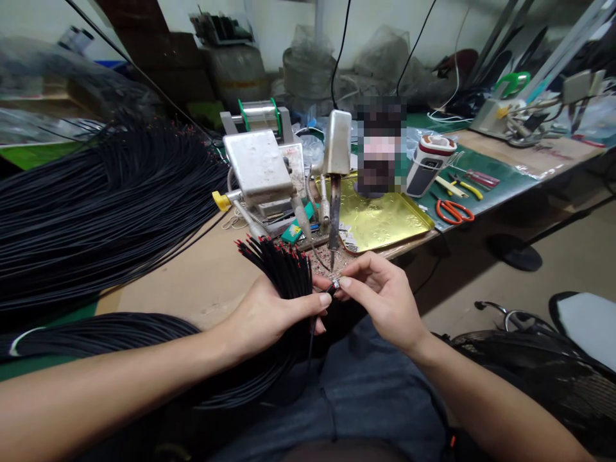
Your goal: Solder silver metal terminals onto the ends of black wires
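My left hand is closed around a thick bundle of black cables whose ends show red wire tips. Between its thumb and fingers one cable is singled out, its end pointing to my right hand. Thumb and forefinger of my right hand pinch a small metal connector at that cable's end. Just above the connector is the tip of an upright soldering iron, fixed in a metal soldering machine. Whether the tip touches the connector I cannot tell.
A spool of solder wire tops the machine. Behind the iron lies a gold tray; orange-handled scissors and yellow-handled pliers sit to its right. A large heap of black cables covers the left bench. A fan stands at lower right.
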`<state>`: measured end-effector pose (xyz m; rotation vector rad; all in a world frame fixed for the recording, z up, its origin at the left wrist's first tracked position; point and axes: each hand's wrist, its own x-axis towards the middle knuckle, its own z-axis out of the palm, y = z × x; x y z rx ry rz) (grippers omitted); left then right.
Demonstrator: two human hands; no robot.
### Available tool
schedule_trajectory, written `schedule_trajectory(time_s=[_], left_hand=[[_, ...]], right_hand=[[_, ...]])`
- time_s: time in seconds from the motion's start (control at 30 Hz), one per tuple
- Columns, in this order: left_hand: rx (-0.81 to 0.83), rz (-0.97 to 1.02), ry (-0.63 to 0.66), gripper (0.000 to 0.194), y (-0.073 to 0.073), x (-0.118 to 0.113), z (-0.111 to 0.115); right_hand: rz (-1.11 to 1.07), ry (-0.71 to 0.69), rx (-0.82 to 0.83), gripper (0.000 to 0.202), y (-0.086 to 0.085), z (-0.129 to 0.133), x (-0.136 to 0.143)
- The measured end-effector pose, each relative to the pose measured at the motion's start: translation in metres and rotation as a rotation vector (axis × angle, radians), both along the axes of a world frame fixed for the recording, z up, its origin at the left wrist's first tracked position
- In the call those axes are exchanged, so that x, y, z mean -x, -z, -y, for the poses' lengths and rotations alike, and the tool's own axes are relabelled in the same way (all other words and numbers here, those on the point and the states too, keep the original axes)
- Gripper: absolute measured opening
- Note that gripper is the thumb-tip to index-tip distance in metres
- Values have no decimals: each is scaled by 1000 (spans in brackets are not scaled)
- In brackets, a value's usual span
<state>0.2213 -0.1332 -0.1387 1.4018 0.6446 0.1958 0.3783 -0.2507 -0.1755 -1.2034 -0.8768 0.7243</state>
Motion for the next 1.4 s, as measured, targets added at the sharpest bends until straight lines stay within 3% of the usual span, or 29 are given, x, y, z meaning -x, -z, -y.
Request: schedule_trajectory(time_s=[0.2, 0.33, 0.43, 0.53, 0.63, 0.83, 0.93, 1.07, 1.2, 1.4], left_hand=[[-109, -113, 34, 47, -5, 0, 1], [-164, -109, 51, 44, -4, 2, 2], [-259, -101, 70, 41, -5, 3, 4], [-255, -91, 84, 42, -5, 3, 4], [-220, -70, 157, 44, -5, 2, 4], [-227, -15, 307, 40, 0, 4, 5], [-200, -39, 346, 39, 5, 6, 4], [-269, -21, 280, 42, 9, 6, 4], [-328, -76, 174, 42, 2, 3, 6], [-410, -126, 211, 45, -7, 2, 9]], right_hand=[[-93, -62, 62, 24, -4, -2, -3], [-126, -204, 147, 33, -12, 1, -18], [13, -299, 191, 23, -20, 8, -35], [321, -385, 243, 14, -28, 15, -47], [493, -329, 238, 14, -31, 18, -46], [205, -249, 93, 28, -22, 12, -13], [216, -189, 50, 14, -16, 8, -2], [160, -153, 72, 13, -14, 6, -2], [152, -156, 106, 14, -16, 6, -5], [75, -200, 147, 18, -18, 8, -7]])
